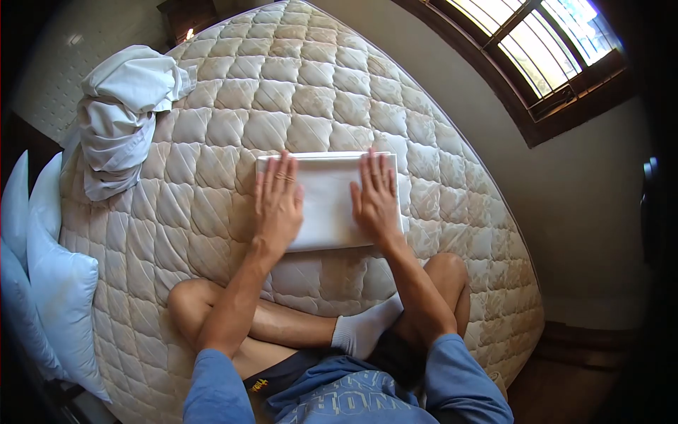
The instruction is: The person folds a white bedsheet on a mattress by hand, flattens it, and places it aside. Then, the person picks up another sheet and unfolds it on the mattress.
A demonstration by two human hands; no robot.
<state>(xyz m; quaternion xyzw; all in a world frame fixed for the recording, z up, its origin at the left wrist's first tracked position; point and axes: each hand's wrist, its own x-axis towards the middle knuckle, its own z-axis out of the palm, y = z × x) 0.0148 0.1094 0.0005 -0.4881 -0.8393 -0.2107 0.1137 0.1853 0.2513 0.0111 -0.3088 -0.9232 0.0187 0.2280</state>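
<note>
A white cloth, perhaps a sheet (pixel 328 205), lies folded into a neat rectangle on the quilted mattress (pixel 212 233), in front of my crossed legs. My left hand (pixel 280 201) rests flat on its left side with the fingers stretched out. On its right side my right hand (pixel 376 198) lies flat too, fingers extended toward the far edge. Neither hand grips anything. Folded layers show along the far edge of the cloth.
A crumpled white cloth (pixel 127 116) is heaped at the mattress's far left. White pillows (pixel 60 275) stand along the left edge. A barred window (pixel 544 49) with a dark wooden frame is in the wall at right. Wooden floor (pixel 572 367) shows at lower right.
</note>
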